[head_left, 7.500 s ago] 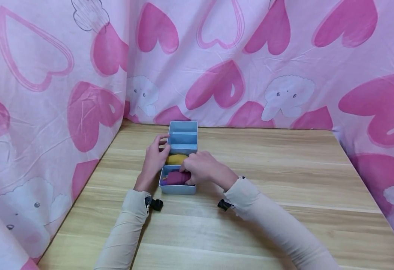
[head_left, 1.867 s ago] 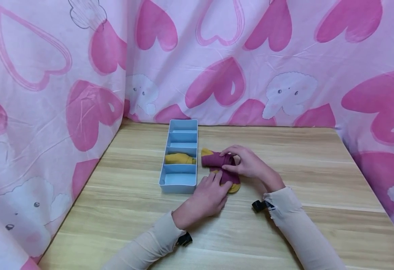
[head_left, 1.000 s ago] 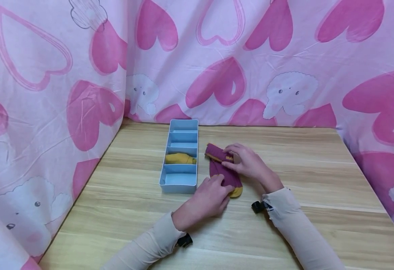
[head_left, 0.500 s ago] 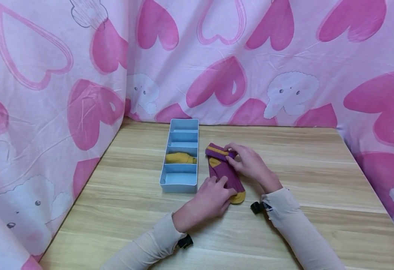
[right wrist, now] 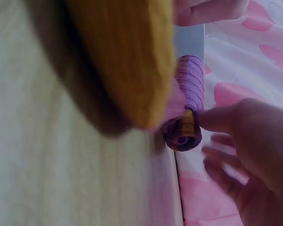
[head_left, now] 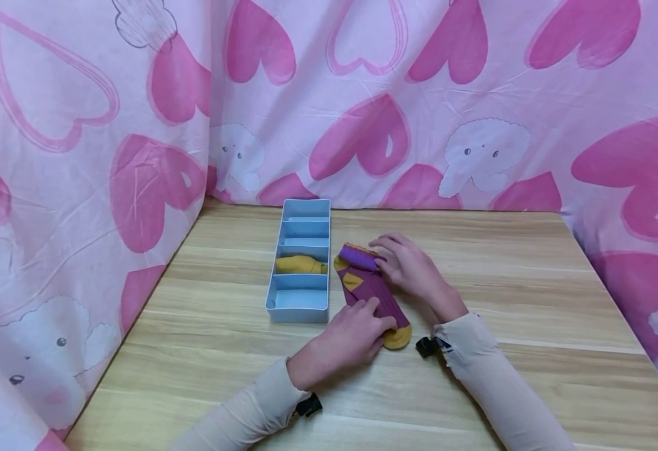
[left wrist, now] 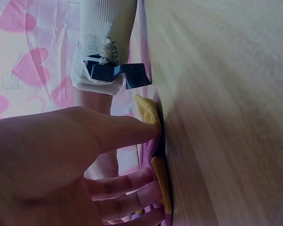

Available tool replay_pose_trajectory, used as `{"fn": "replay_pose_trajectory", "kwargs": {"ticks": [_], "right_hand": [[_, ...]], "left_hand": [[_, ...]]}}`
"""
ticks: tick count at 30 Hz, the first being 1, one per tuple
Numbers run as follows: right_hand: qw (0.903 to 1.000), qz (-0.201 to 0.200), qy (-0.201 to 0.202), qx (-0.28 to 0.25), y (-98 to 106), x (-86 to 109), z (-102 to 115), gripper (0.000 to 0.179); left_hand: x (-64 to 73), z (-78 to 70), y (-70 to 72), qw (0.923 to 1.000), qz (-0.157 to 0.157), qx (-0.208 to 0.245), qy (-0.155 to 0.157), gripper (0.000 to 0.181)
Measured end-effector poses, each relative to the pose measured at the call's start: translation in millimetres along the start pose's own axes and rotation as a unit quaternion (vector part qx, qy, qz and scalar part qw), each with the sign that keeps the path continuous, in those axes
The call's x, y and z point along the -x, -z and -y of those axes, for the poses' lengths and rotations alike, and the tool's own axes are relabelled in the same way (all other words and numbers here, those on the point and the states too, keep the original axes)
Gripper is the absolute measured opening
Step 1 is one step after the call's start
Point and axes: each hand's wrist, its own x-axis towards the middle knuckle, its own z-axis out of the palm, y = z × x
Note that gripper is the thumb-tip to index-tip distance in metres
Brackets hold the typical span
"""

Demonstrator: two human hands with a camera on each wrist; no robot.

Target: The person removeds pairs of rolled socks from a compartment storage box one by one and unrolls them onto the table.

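Observation:
A pair of maroon socks (head_left: 382,297) with yellow toes and heels lies partly unrolled on the table, right of the blue box. The far end is still a purple roll (head_left: 359,257). My left hand (head_left: 351,332) presses the near part flat; in the left wrist view its thumb touches a yellow patch (left wrist: 148,110) and its fingers lie along the fabric. My right hand (head_left: 419,269) is at the roll's right end. In the right wrist view its thumb touches the rolled end (right wrist: 183,134), the other fingers loosely bent and apart from it.
The long light-blue box (head_left: 297,315) has several compartments in a row. A rolled mustard sock bundle (head_left: 299,265) sits in the second compartment from the front. Pink heart-patterned cloth (head_left: 357,138) hangs behind and beside the wooden table (head_left: 475,250).
The maroon sock roll has left the box's front compartment for the table. It has been unrolled there, its yellow toe now stretching toward me. My left hand moved from the box onto the socks.

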Motion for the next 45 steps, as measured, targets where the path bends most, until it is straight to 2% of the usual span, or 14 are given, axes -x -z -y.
{"fn": "replay_pose_trajectory", "kwargs": {"ticks": [4,7,11,16,22,27,30,36,45], "right_hand": [[0.9996,0.020,0.019,-0.007,0.0,0.2,4.4,0.023],[0.9996,0.030,0.004,-0.003,-0.8,0.3,5.9,0.028],[0.9997,0.015,-0.014,0.015,-2.1,-1.5,6.3,0.031],[0.9990,-0.008,-0.031,0.032,-2.4,-3.7,5.9,0.029],[0.9984,-0.020,-0.016,0.050,-4.7,-8.1,7.2,0.029],[0.9980,-0.007,-0.028,0.057,-4.5,-8.9,9.8,0.029],[0.9978,0.002,-0.032,0.059,-3.0,-10.0,9.9,0.030],[0.9974,0.001,-0.021,0.069,-0.4,-17.0,6.6,0.024],[0.9973,-0.001,-0.027,0.068,2.8,-29.2,-3.7,0.024]], "left_hand": [[1.2,1.1,1.5,0.9998,0.012,0.014,0.004,0.025],[2.7,2.5,3.3,0.9997,0.015,0.020,0.002,0.025],[4.5,4.0,6.2,0.9993,0.018,0.033,-0.001,0.022],[4.4,5.1,9.6,0.9978,0.039,0.053,-0.002,0.021],[4.6,5.4,9.5,0.9987,0.036,0.035,-0.008,0.023],[5.7,5.6,8.2,0.9994,0.027,0.019,-0.013,0.021],[6.1,6.1,8.0,0.9994,0.025,0.017,-0.016,0.021],[5.9,6.0,7.6,0.9992,0.031,0.021,-0.017,0.022],[5.6,6.4,6.8,0.9990,0.035,0.022,-0.014,0.025]]}}
